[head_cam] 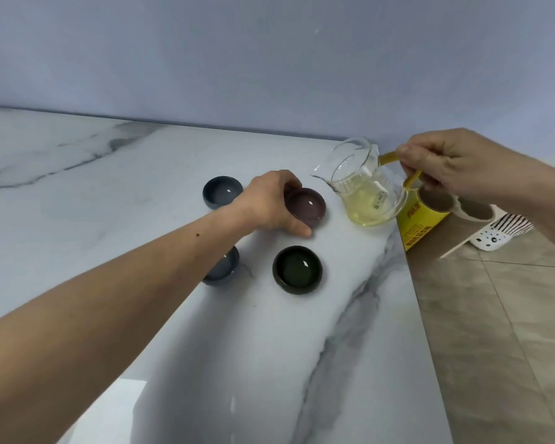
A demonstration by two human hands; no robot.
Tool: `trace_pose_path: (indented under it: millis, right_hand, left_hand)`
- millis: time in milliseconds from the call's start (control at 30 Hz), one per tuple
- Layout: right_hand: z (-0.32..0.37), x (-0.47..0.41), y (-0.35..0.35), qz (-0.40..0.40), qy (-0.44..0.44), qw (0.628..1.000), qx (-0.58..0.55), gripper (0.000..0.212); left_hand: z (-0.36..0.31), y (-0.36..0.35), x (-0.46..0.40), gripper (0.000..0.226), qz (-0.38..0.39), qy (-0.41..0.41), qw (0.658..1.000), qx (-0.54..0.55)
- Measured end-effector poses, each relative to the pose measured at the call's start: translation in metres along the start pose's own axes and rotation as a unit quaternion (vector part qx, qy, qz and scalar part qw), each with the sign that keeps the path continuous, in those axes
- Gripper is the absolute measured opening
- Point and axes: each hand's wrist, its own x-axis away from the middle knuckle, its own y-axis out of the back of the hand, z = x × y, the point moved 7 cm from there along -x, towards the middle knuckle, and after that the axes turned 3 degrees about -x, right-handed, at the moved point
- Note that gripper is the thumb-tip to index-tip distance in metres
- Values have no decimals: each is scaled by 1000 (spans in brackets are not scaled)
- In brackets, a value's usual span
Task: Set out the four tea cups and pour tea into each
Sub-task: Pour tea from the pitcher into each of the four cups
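Marble-patterned tabletop [205,363] against a plain pale wall, four small cups set out and a glass pitcher held over them.

Left hand [269,200] curls its fingers and thumb round the purple cup [306,207]; the right hand [446,165] pinches the yellow handle [388,158] of the glass pitcher [364,187], tilted, spout towards that cup, pale tea low inside. Nearby stand the blue-grey cup [220,192], the dark green cup [297,269] and a grey cup [226,267] half hidden by the forearm. All look glazed, light, slippery and breakable; the cups are best held by the rim sides, the pitcher by its handle.
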Motion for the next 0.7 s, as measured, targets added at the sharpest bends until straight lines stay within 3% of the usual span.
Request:
trace_pose_path:
  millis: [400,700]
  right_hand:
    - [20,-10,7,75,26,992,95,49]
    - [30,-11,3,97,26,982,162,39]
  left_hand:
    - [5,-2,1,75,-17,9,998,56]
    - [9,-4,10,73,-13,6,994,111]
